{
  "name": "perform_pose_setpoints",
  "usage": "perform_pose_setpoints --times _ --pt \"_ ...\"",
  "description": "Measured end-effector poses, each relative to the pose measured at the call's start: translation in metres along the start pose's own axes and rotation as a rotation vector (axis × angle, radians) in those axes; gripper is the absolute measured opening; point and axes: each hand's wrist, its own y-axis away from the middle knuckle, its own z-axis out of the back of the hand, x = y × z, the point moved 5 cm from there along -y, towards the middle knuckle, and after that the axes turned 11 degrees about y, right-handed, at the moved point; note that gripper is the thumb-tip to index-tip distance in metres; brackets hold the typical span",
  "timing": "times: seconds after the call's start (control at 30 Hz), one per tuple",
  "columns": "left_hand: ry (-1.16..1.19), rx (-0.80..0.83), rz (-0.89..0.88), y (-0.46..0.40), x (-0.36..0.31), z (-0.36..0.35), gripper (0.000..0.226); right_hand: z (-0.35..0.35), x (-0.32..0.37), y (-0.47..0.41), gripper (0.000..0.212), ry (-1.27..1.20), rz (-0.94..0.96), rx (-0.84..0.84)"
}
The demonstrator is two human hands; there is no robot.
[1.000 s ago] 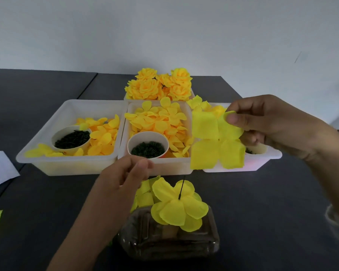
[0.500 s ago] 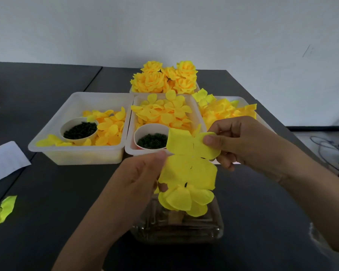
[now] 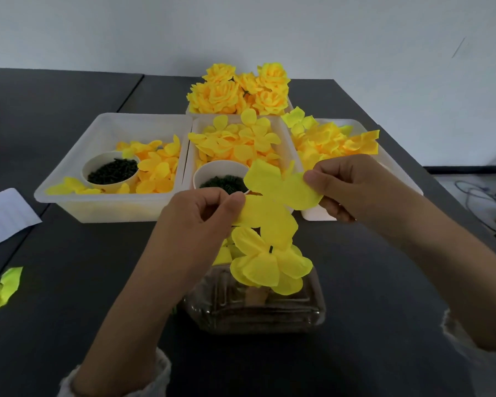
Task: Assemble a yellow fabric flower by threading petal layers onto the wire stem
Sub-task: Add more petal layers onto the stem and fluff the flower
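Observation:
A flat yellow petal layer (image 3: 272, 204) is held between both hands just above the stem. My left hand (image 3: 201, 219) pinches its left petal and my right hand (image 3: 352, 187) pinches its right petal. Below it, a half-built yellow flower (image 3: 267, 265) sits on a dark wire stem (image 3: 270, 249), whose tip pokes up through its middle. The stem stands in a clear plastic container (image 3: 255, 308) on the dark table.
Behind stand three white trays of loose yellow petals: left (image 3: 106, 202), middle (image 3: 189, 156), right (image 3: 398, 170). Two hold white cups of dark green pieces (image 3: 109, 173) (image 3: 224, 181). Finished yellow flowers (image 3: 241, 90) lie farther back. White paper (image 3: 3, 216) and stray petals (image 3: 0, 287) lie at the left.
My right hand carried the petal layer from the right tray to above the stem. My left hand rose from the stem and took its left petal. The stem tip shows again below it.

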Motion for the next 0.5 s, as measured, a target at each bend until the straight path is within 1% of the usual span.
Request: perform_pose_setpoints --times 0.1,0.2,0.4,0.5 --pt "-0.078 0.003 0.008 0.004 0.003 -0.003 0.042 -0.004 -0.011 0.001 0.042 0.135 -0.009 -0.069" --pt "-0.095 0.008 0.024 0.006 0.006 -0.006 0.039 -0.007 -0.020 0.004 0.041 0.247 -0.018 -0.128" --pt "-0.084 0.014 0.032 0.006 0.005 -0.010 0.038 -0.005 -0.021 0.009 0.036 0.239 -0.019 -0.192" --pt "-0.061 0.018 0.039 0.008 0.004 -0.013 0.039 -0.003 -0.020 0.011 0.037 0.267 0.000 -0.256"
